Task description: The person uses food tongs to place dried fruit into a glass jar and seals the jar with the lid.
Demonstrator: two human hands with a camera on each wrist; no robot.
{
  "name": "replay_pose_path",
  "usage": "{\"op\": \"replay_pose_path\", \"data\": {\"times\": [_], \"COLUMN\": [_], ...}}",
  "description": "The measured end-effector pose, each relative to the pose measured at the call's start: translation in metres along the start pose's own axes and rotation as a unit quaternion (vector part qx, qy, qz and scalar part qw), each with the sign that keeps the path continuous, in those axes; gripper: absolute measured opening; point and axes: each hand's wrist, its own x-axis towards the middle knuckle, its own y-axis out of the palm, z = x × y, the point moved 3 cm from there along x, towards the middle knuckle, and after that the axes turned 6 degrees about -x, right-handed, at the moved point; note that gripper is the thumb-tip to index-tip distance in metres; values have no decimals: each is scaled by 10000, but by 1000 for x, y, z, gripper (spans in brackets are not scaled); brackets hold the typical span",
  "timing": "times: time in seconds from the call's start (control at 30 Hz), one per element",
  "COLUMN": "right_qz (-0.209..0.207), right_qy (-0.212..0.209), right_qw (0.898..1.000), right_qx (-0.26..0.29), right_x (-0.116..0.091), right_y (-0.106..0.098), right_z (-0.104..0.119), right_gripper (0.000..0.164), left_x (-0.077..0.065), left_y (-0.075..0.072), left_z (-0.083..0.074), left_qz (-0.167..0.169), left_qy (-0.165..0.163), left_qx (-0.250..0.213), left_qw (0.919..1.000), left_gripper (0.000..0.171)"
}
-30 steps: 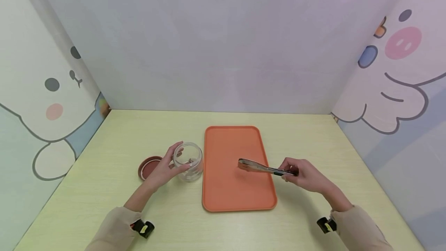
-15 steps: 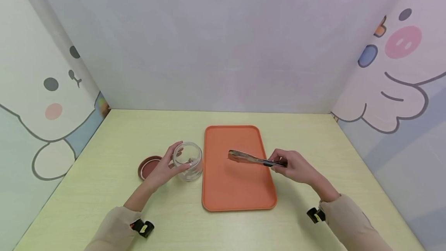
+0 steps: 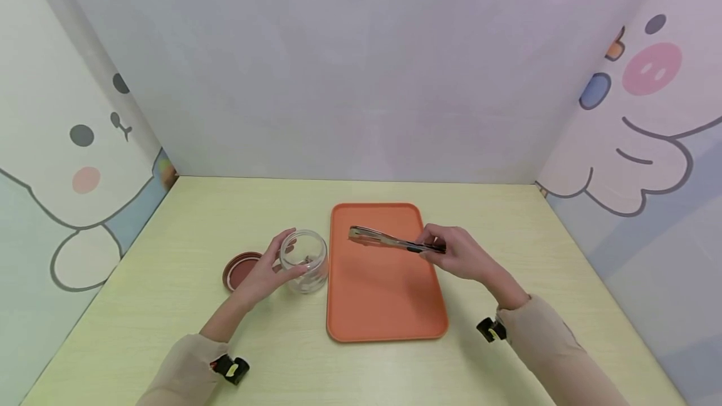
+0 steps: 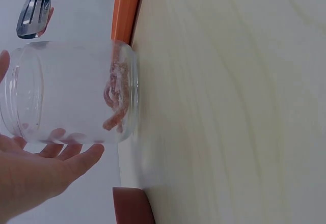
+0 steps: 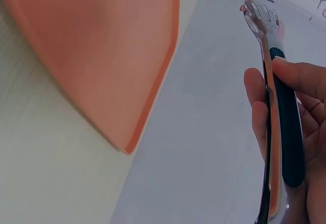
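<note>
My left hand [image 3: 265, 277] holds an uncovered, upright glass jar [image 3: 307, 277], thumb on one side and fingers on the other. At the jar's bottom lie a few reddish-brown dried strips [image 4: 118, 99], perhaps jerky. My right hand [image 3: 462, 254] grips metal tongs [image 3: 389, 240] with dark handle grips, pressed nearly together. Their tips reach left over the upper part of the orange tray [image 3: 383, 312], short of the jar. A reddish piece [image 4: 47, 21] shows at the tong tips, mostly hidden by the metal.
A reddish-brown round lid [image 3: 235, 273] lies left of the jar, partly behind my left hand. The tray sits directly right of the jar on a pale wooden table [image 3: 271, 356]. A plain wall [image 3: 361, 80] rises behind, with cartoon-printed panels at both sides.
My right hand has carried the tongs left and away from me, from over the tray's middle to its upper left part. The left hand and jar have stayed put.
</note>
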Motion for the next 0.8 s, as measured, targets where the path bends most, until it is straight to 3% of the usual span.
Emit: {"op": "replay_pose_path", "data": {"times": [0.43,0.8], "right_qz": [-409,-512], "right_qy": [-193,-451], "right_qw": [9989,9976], "right_qx": [97,143], "right_x": [26,40], "right_y": [8,27], "right_z": [21,38], "right_gripper": [15,15], "left_x": [1,0], "left_y": [0,1], "left_z": [2,0], "left_qz": [48,40], "left_qy": [-18,21], "left_qx": [23,-43], "left_qw": [10000,10000], "left_gripper": [75,73]}}
